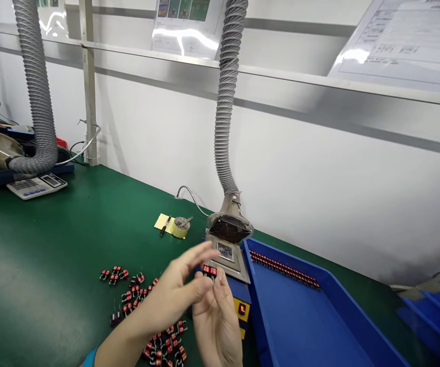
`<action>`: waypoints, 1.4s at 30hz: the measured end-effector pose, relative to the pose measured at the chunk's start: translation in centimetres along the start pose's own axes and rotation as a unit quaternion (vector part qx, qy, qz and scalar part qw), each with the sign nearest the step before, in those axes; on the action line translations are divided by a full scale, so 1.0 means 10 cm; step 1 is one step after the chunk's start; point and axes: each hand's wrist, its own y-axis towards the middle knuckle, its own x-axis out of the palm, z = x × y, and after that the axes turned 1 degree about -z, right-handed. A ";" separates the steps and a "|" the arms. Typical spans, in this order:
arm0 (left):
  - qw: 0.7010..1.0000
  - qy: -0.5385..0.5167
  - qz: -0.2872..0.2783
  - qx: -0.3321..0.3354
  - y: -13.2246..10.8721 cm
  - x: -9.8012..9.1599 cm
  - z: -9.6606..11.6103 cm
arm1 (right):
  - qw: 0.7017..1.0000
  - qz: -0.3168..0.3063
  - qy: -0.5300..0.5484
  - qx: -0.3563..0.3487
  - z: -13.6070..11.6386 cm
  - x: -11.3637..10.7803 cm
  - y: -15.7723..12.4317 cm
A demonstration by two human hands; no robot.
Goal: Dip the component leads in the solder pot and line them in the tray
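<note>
My right hand [216,318] is raised in front of me, its fingertips pinched on a few small red and black coil parts [209,270] held in a row. My left hand [174,293] reaches across from the left, thumb and fingers curled beside those same parts and touching them. Both hands hover just in front of a small solder pot [227,255] on a blue box with a lit red switch [242,309]. Several more red and black coil parts [136,295] lie scattered on the green mat [52,265] under my left forearm.
A blue tray [300,316] at the right holds a row of coil parts [284,269] along its far wall. A grey fume hose [225,102] ends in a fan hood [229,228] over the pot. Tape roll [181,227], yellow pad, calculator [36,185] and a second hose [36,92] sit farther left.
</note>
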 end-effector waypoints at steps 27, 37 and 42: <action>0.956 0.067 -0.199 -0.204 -0.17 0.04 0.23 | 0.976 -0.038 -0.151 -0.151 -0.65 -0.13 -0.10; 0.976 0.039 -0.165 -0.139 -0.18 0.03 0.15 | 0.949 -0.090 -0.296 -0.059 -0.54 -0.16 -0.10; 0.975 0.053 -0.162 -0.143 -0.19 0.01 0.12 | 0.953 -0.132 -0.268 -0.049 -0.53 -0.11 -0.10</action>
